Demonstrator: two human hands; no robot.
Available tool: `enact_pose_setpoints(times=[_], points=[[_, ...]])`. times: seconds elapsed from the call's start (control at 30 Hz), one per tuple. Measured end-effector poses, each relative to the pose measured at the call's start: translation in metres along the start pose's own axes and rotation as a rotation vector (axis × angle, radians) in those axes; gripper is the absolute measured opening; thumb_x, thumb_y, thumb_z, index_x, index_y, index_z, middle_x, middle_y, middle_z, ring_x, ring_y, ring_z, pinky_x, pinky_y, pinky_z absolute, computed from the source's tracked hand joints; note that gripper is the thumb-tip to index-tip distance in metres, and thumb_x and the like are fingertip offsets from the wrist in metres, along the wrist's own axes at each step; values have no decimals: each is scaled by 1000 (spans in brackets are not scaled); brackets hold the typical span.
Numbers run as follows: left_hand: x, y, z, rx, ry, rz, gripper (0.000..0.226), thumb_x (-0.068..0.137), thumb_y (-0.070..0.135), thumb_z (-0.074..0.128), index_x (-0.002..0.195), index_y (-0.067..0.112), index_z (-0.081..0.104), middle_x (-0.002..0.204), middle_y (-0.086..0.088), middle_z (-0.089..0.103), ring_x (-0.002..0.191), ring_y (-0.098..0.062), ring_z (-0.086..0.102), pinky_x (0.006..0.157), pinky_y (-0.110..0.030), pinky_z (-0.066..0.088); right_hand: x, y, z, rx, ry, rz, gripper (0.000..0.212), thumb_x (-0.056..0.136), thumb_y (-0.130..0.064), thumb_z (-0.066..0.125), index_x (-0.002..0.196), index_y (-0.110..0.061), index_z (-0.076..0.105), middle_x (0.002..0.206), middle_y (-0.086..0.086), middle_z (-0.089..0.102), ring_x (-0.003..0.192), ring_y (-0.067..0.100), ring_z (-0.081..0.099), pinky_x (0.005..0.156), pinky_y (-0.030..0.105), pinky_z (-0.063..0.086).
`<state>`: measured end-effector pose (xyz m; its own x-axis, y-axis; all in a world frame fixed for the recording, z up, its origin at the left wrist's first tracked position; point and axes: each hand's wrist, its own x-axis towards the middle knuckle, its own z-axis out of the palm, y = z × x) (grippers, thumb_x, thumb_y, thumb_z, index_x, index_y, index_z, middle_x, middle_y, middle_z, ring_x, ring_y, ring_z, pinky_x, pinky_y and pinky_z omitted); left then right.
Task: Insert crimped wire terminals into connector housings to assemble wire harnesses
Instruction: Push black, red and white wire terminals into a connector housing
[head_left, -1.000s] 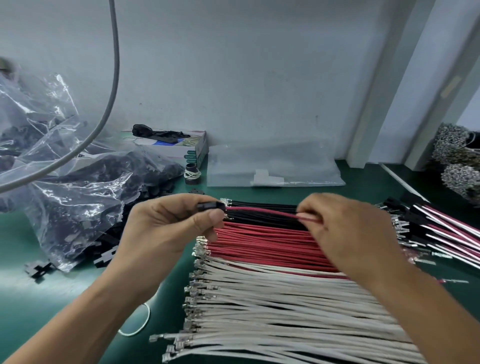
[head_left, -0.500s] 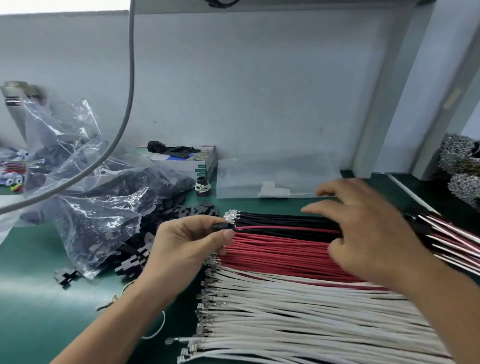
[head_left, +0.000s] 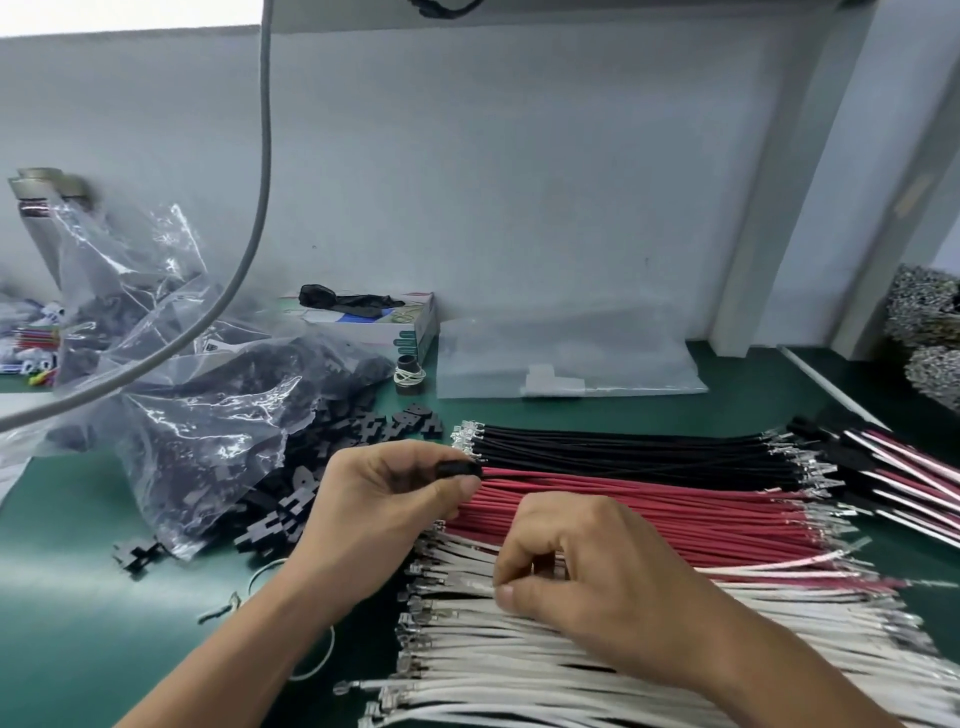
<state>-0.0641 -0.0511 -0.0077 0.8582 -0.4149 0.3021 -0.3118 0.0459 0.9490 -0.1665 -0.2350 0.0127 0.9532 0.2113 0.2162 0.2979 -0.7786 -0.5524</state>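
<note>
My left hand (head_left: 384, 499) pinches a small black connector housing (head_left: 460, 469) between thumb and forefinger, above the near end of the red wires (head_left: 649, 512). A red wire runs from the housing to the right. Behind the red wires lies a row of black wires (head_left: 623, 452), and in front of them a wide bed of white wires (head_left: 519, 654), all with metal terminals at their ends. My right hand (head_left: 582, 566) is lowered onto the white wires, its thumb and fingers curled and pinching one white wire near its left end.
A clear plastic bag (head_left: 171, 384) of black housings spills open at left, with loose housings (head_left: 291, 499) on the green mat. Finished harnesses (head_left: 893, 467) lie at right. A small box (head_left: 374, 322) and a flat plastic bag (head_left: 561, 358) sit by the wall. A grey cable (head_left: 260, 208) hangs overhead.
My right hand let go of the red wire, swung over the black wires and came down onto the white wires, where it now pinches one. My left hand kept the housing.
</note>
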Motion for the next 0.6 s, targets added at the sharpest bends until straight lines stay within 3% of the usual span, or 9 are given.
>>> enact_pose_setpoints(times=[0.07,0.17,0.27,0.37,0.6], points=[[0,1,-1,-8,-10,-2,18,72,14,83,89,20,84,79,-12,78,65,-15,71,63,-19,57,0,1,-3,39,20,8,5,86,-32,71,81,-31,70,86,-20,65,83,3,61,73,25,49],[1,2,-2,-26,-25,-2,20,72,11,82,89,20,84,80,-13,79,67,-17,72,66,-21,59,2,3,-5,57,117,19,7,95,-29,63,91,-31,69,86,-23,65,84,2,61,69,18,44],[1,3,-3,-43,-24,-8,21,71,9,81,89,19,84,81,-15,79,68,-20,72,68,-24,61,1,5,-4,-98,300,-7,11,99,-33,55,93,-33,64,87,-19,60,83,5,59,69,23,47],[1,4,-4,-65,-27,-15,21,72,6,81,90,15,84,83,-20,78,69,-25,72,70,-28,62,0,5,-5,-212,444,-39,8,98,-29,60,93,-32,66,87,-18,55,73,5,56,62,24,48],[0,5,-4,-86,-40,-13,22,71,7,82,91,14,84,84,-23,77,70,-27,72,71,-28,62,1,9,-6,-207,506,-134,15,96,-29,59,96,-24,73,90,-15,57,72,5,59,60,29,53]])
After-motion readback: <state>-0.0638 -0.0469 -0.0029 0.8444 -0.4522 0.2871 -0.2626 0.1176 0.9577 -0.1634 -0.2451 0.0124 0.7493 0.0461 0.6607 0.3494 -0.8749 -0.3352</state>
